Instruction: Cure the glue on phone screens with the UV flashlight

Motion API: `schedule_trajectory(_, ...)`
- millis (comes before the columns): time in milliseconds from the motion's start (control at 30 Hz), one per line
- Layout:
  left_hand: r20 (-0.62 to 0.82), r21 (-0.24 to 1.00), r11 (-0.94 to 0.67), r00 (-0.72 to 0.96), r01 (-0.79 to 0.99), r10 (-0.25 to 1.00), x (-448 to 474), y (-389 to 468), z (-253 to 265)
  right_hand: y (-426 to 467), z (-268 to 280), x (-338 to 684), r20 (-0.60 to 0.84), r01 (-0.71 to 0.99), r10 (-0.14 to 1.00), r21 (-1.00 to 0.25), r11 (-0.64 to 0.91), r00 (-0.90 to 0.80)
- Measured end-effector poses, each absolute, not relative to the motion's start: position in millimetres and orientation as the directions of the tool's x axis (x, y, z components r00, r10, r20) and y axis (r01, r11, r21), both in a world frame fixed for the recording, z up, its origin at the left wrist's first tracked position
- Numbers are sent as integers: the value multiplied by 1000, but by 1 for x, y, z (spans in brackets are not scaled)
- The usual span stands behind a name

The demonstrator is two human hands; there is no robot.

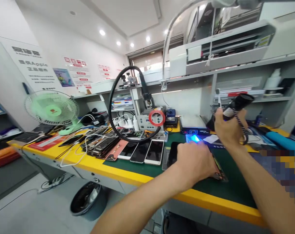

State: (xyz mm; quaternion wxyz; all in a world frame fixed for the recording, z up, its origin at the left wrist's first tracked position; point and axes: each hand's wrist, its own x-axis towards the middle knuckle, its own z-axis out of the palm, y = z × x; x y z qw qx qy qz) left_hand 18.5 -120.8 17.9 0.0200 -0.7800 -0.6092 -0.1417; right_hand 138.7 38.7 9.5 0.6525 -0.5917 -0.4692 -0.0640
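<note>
My right hand [228,127] is wrapped round a black flashlight [242,101] with a dark cord strap hanging from it. Its wide head points up and to the right. My left hand [196,162] is low over the green mat [237,182], its fingers curled and mostly hidden behind the knuckles. Whatever they grip cannot be made out. Just beyond the knuckles, a small flat piece [195,139] glows bright blue. A dark phone [173,152] lies left of that hand, and a thin flat stack [220,172] shows on its right.
Phones [154,152] lie in a row on the mat. Phone parts [102,144] are piled farther left, near a green fan [52,110]. Behind stands a grey box device [144,122] with a black hose loop [110,104] and red tape roll [157,117]. A bin [89,200] is below.
</note>
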Motion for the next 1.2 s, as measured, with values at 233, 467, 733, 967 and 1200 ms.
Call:
schedule_trajectory(233, 246, 49, 386, -386, 921, 889, -187, -170, 19, 34, 10, 126, 667, 547, 496, -743, 386, 556)
schedule_trajectory(467, 18, -18, 470, -470, 882, 883, -304, -196, 7, 36, 6, 120, 664, 515, 498, -747, 420, 558)
schedule_trajectory(733, -91, -22, 455, -455, 890, 886, -319, -173, -3, 44, -7, 117, 751, 610, 462, -656, 445, 471)
schedule_trajectory(967, -176, -2, 488, -481, 873, 859, -328, -164, 3, 40, -4, 117, 770, 646, 444, -632, 427, 459)
schedule_trajectory(1200, -180, -32, 496, -493, 868, 851, -322, -149, 4, 35, 1, 115, 740, 645, 476, -661, 384, 475)
